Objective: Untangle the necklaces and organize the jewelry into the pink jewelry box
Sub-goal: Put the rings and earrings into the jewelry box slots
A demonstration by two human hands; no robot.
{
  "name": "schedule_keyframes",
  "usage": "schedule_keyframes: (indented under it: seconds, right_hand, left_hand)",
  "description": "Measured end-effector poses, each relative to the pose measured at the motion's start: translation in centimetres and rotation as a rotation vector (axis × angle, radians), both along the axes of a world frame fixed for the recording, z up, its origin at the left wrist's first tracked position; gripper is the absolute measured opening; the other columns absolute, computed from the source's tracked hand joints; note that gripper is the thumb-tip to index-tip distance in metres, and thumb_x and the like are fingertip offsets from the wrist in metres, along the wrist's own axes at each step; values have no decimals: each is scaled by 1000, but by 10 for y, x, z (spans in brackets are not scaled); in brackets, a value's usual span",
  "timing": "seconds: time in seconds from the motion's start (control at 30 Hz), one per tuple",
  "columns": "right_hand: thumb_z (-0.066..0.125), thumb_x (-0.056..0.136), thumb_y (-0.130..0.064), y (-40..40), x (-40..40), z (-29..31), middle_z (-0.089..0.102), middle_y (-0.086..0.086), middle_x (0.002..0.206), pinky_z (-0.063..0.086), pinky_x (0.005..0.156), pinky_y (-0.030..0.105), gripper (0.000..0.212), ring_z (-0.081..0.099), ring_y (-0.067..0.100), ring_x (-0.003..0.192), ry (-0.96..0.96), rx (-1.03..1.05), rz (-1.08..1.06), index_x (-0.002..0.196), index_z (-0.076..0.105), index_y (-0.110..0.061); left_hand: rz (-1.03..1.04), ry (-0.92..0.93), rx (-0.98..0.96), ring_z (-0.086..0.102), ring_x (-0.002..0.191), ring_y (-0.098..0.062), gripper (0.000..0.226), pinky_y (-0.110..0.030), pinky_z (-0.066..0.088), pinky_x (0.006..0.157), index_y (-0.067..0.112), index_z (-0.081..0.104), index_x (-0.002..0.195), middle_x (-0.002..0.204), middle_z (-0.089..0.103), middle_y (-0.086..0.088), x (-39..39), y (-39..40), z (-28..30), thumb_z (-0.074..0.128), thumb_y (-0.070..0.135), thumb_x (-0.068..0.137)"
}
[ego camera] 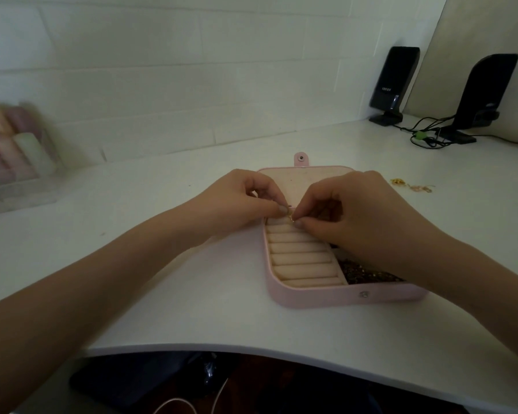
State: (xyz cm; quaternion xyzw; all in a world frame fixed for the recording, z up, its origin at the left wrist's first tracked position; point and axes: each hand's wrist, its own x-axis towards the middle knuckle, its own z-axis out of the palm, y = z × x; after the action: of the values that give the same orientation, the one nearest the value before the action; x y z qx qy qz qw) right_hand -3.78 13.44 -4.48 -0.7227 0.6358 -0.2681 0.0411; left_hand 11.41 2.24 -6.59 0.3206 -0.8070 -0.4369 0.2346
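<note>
Pinching small gold piece (289, 219) with left hand (245, 201) and right hand (353, 216) over far ring rolls of open pink jewelry box (311, 297). Seating step; next needs pressing into slot. More jewelry (410, 185) far right.

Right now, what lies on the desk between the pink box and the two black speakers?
In the head view, mostly bare white desk lies between the pink jewelry box and the speakers, with loose gold jewelry off to the right.
</note>
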Motion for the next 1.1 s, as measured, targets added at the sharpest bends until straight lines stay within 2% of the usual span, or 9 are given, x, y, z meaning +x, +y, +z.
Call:
schedule_keyframes:
  seconds: [0.17, 0.33, 0.47, 0.67, 0.77, 0.83, 0.93, 1.0, 1.1]
  right_hand:
    - [71, 79, -25, 0, 1, -3, 60, -24, 65, 45, 67, 9, 7, 55, -11, 72, -36, 17, 6, 76, 72, -31]
    - [71, 79, -28, 1, 3, -3, 64, -23, 71, 43, 68, 7, 5, 57, -9, 81, -11, 14, 47, 78, 73, -32]
    - [73, 78, -26, 0, 4, -3, 63, -22, 66, 39, 66, 4, 3, 56, -8, 73, -3, 34, 113, 77, 75, -29]
    - [73, 75, -29, -4, -4, 7, 72, -13, 72, 48, 61, 12, 5, 62, -1, 64, -280, 184, 188, 77, 76, -27]
    - [70, 79, -26, -17, -31, 13, 70, -11, 65, 43, 52, 5, 4, 59, -7, 55, -441, 52, 15, 81, 73, -24]
    - [68, 83, -24, -25, -57, 12, 68, -8, 64, 43, 51, 5, 7, 57, -8, 52, -447, -76, -163, 85, 72, -19]
    - [63, 89, -20, -35, -101, 5, 69, 0, 83, 46, 65, 18, 12, 58, 4, 68, -313, -188, -410, 96, 71, -16]
    - [57, 92, -16, -37, -128, -1, 70, 5, 97, 42, 70, 24, 17, 56, 10, 76, -187, -224, -537, 101, 71, -15]
    - [53, 94, -13, -36, -160, -12, 68, 8, 111, 40, 70, 23, 21, 53, 11, 71, -82, -125, -621, 106, 70, -12]
  left_hand:
    - [39, 36, 71, 46, 54, -5, 28, -19, 36, 51, 18, 60, 93, 66, 52, 7, -2, 0, -1, 71, 0, 75]
    - [33, 54, 111, 46, 60, -9, 27, -22, 35, 56, 14, 61, 95, 65, 51, 7, -2, 2, 0, 67, -4, 76]
    - [15, 69, 144, 45, 62, -11, 25, -23, 34, 58, 11, 61, 94, 65, 50, 5, -1, 2, 0, 65, -7, 78]
    - [19, 70, 169, 45, 58, -9, 26, -19, 36, 53, 9, 61, 96, 66, 49, 3, -1, 2, 2, 62, -9, 78]
    - [23, 64, 187, 44, 56, -9, 25, -19, 34, 52, 10, 62, 94, 67, 49, 0, 0, 0, 2, 61, -10, 79]
    - [19, 77, 199, 42, 53, -8, 24, -17, 33, 50, 10, 62, 92, 67, 49, 0, 1, -1, 2, 59, -10, 79]
    - [7, 85, 195, 43, 54, -8, 24, -15, 34, 48, 11, 63, 91, 66, 50, 0, 1, -2, 1, 60, -10, 79]
    - [12, 87, 190, 43, 54, -9, 22, -16, 34, 48, 12, 64, 89, 67, 50, 0, 2, -3, 0, 62, -8, 78]
    - [27, 106, 186, 43, 52, -8, 19, -19, 33, 50, 14, 65, 86, 63, 52, 1, 1, -3, -2, 67, -2, 75]
